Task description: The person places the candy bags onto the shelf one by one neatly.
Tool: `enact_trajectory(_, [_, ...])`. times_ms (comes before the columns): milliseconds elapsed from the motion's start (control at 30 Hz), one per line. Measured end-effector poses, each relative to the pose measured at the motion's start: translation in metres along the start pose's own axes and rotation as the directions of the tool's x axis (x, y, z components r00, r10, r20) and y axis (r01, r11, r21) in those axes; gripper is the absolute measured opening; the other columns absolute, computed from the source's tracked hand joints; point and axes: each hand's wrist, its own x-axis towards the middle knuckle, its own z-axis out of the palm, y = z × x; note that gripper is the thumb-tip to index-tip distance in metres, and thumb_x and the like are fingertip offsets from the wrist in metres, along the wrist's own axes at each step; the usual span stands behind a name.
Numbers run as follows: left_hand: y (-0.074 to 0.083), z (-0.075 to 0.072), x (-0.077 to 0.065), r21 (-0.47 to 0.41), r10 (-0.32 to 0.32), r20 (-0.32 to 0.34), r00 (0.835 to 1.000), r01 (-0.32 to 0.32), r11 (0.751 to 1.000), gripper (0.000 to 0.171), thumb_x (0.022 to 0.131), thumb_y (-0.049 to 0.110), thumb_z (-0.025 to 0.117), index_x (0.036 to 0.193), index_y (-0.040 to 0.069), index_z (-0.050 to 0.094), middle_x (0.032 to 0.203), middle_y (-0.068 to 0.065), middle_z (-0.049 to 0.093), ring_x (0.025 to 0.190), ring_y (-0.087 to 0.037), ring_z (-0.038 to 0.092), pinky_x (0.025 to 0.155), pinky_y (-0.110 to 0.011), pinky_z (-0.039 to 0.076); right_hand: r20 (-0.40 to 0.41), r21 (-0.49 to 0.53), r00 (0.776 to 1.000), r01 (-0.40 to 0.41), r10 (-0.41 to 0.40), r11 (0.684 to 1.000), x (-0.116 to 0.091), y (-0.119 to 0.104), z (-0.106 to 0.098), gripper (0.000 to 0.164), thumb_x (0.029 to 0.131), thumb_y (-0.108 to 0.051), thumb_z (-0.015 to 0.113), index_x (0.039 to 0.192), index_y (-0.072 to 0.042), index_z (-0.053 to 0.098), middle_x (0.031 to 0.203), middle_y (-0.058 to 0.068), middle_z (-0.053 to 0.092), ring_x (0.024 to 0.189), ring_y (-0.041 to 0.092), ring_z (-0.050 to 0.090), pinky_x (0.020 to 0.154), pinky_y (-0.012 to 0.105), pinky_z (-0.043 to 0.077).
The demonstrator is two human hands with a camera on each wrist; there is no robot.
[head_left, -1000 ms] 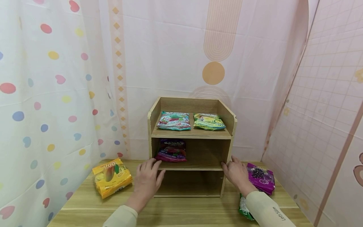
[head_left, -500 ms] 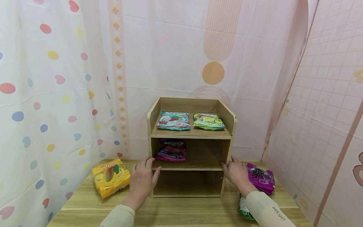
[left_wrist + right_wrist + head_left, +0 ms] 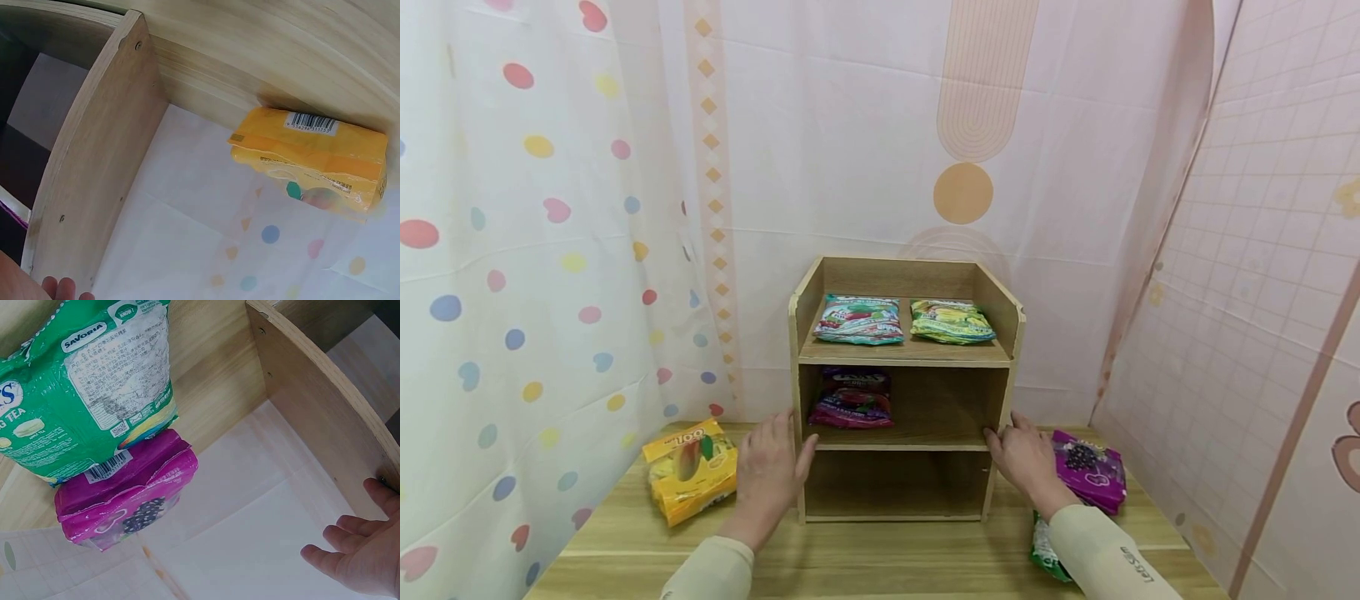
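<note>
In the head view a small wooden shelf [image 3: 906, 362] stands on the table with three levels. My left hand [image 3: 769, 467] is at its left side panel, fingers along the outside and thumb near the front edge. At the right side panel my right hand [image 3: 1022, 457] touches the front edge with its thumb, the other fingers extended outside. Neither hand holds anything. On the top level lie a teal and red candy bag [image 3: 860, 321] and a yellow-green candy bag [image 3: 952, 322]. A dark purple candy bag [image 3: 853, 400] leans at the left of the middle level.
Left of the shelf lies a yellow mango candy bag [image 3: 692, 471]. To the right are a purple grape-picture bag [image 3: 1088, 471] and a green bag [image 3: 94, 394], partly behind the right forearm in the head view. Printed curtains [image 3: 850, 150] hang behind the table [image 3: 880, 562].
My left hand has shifted left, from in front of the shelf's left edge toward the outside of its side panel. The right hand and the bags stay in place.
</note>
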Motion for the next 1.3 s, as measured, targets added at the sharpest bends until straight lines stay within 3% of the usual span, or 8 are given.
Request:
enact_trajectory(300, [0.0,0.0,0.003,-0.011,-0.038,0.017,0.999,0.038,0.999,0.057,0.085,0.03,0.075,0.123,-0.006,0.052,0.1,-0.023,0.06,0.087,-0.04,0.06,0.072,-0.051,0.048,0.002,-0.003,1.0,-0.003,0.003,1.0,0.0,0.0,0.0,0.043,0.103,-0.031,0.051,0.085,0.0,0.075,0.139,0.031,0.05,0.129,0.045,0.047,0.101,0.066,0.036])
enact_trajectory(467, [-0.001,0.002,0.007,0.001,-0.093,0.09,0.992,0.093,0.996,0.059,0.086,0.032,0.076,0.124,-0.006,0.054,0.109,-0.026,0.061,0.094,-0.042,0.06,0.077,-0.054,0.048,0.002,-0.002,1.0,-0.004,0.004,1.0,0.0,0.0,0.0,0.044,0.102,-0.031,0.051,0.082,-0.001,0.074,0.139,0.031,0.05,0.129,0.045,0.047,0.101,0.066,0.036])
enact_trajectory(633, [-0.003,0.005,0.011,0.048,-0.134,0.196,0.971,0.127,0.991,0.059,0.089,0.036,0.074,0.122,-0.009,0.057,0.116,-0.028,0.059,0.103,-0.044,0.058,0.085,-0.058,0.046,0.001,-0.005,1.0,-0.006,0.006,1.0,0.001,0.0,0.0,0.044,0.102,-0.031,0.051,0.083,0.0,0.075,0.139,0.03,0.051,0.13,0.044,0.047,0.101,0.066,0.036])
enact_trajectory(800, [-0.004,0.005,0.013,0.065,-0.167,0.255,0.952,0.155,0.986,0.055,0.09,0.035,0.073,0.118,-0.01,0.058,0.121,-0.029,0.057,0.106,-0.046,0.058,0.09,-0.059,0.044,0.006,-0.003,1.0,-0.008,0.008,1.0,0.001,0.0,0.001,0.044,0.102,-0.032,0.051,0.084,0.0,0.075,0.14,0.03,0.05,0.131,0.044,0.046,0.102,0.066,0.035])
enact_trajectory(1000, [-0.006,0.006,0.017,0.088,-0.215,0.339,0.916,0.196,0.977,0.052,0.093,0.035,0.069,0.12,-0.01,0.06,0.129,-0.03,0.055,0.116,-0.047,0.054,0.098,-0.064,0.039,0.003,-0.008,1.0,0.0,0.0,1.0,0.001,0.0,0.0,0.043,0.102,-0.031,0.051,0.086,0.001,0.075,0.139,0.03,0.051,0.13,0.044,0.046,0.101,0.065,0.036])
enact_trajectory(1300, [-0.004,0.006,0.02,0.158,-0.238,0.399,0.885,0.19,0.969,0.05,0.098,0.039,0.06,0.116,-0.008,0.067,0.13,-0.028,0.056,0.118,-0.046,0.053,0.098,-0.065,0.038,0.014,-0.007,1.0,0.0,0.0,1.0,0.001,-0.001,-0.002,0.044,0.103,-0.031,0.05,0.085,0.0,0.075,0.139,0.031,0.05,0.13,0.045,0.046,0.101,0.065,0.036])
